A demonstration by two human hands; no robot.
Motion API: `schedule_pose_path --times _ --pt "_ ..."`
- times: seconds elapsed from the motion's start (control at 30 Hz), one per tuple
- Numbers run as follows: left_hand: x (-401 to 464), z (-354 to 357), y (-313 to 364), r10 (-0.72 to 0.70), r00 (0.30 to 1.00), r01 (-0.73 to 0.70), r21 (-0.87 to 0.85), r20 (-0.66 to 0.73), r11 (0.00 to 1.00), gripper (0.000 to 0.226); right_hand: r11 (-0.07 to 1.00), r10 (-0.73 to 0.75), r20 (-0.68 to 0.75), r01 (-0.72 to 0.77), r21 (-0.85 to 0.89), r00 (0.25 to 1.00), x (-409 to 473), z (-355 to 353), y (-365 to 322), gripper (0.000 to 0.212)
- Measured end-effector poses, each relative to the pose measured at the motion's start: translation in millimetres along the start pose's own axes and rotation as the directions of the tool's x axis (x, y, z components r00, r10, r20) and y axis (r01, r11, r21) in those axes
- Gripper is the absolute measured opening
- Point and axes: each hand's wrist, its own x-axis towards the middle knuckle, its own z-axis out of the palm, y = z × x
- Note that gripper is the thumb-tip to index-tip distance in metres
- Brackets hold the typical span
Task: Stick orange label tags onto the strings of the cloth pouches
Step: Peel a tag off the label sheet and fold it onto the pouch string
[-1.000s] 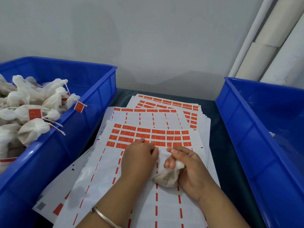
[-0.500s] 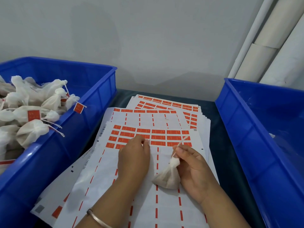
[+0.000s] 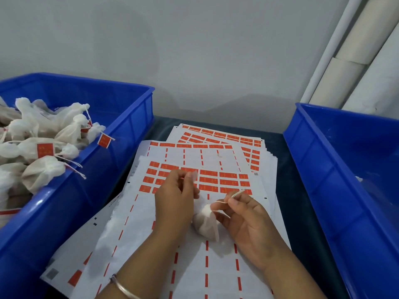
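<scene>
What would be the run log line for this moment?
left hand: peeling label | right hand: pinching string of pouch | tag: not yet stuck

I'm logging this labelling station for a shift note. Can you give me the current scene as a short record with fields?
left hand: raised over the label sheet, fingers pinched, apparently on a peeled label
right hand: pinches the string of a cloth pouch
left bin: pouches, some tagged orange
right bin: contents mostly out of view
</scene>
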Motion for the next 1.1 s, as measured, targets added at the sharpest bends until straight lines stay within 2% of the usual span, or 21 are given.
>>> schedule_pose_path --times 0.1,0.2,0.33,0.43,0.6,0.9,1.1 --pt "-6 -4 11 0.028 0.998 -0.017 -0.178 0.056 0.984 0.013 0.999 -0.015 0.021 0.015 -0.035 1.0 0 3 0 0.014" --pt "-11 -5 17 0.044 0.983 0.016 -0.322 0.178 0.947 0.015 0.996 -0.042 0.04 0.045 -0.074 0.998 1 2 1 0.014" --pt "-15 -7 19 -0.005 0.956 0.119 -0.37 0.294 0.922 0.019 0.975 -0.099 -0.009 0.095 -0.203 0.995 1 0 3 0.02" --pt "-17 -8 22 -0.008 0.94 0.144 -0.374 0.342 0.916 0.017 0.948 -0.131 -0.026 0.118 -0.294 0.991 1 0 5 0.023" --pt "-27 -8 25 -0.003 0.936 0.147 -0.384 0.352 0.911 0.012 0.913 -0.183 -0.023 0.161 -0.374 0.983 0 3 4 0.034" --pt "-31 -6 30 -0.111 0.953 0.232 -0.445 0.281 0.865 0.017 0.878 -0.229 0.064 0.234 -0.416 0.971 -5 8 -1 0.019" --pt "-31 -6 32 -0.088 0.949 0.235 -0.496 0.302 0.836 0.025 0.837 -0.307 0.065 0.302 -0.457 0.95 -7 9 -2 0.016"
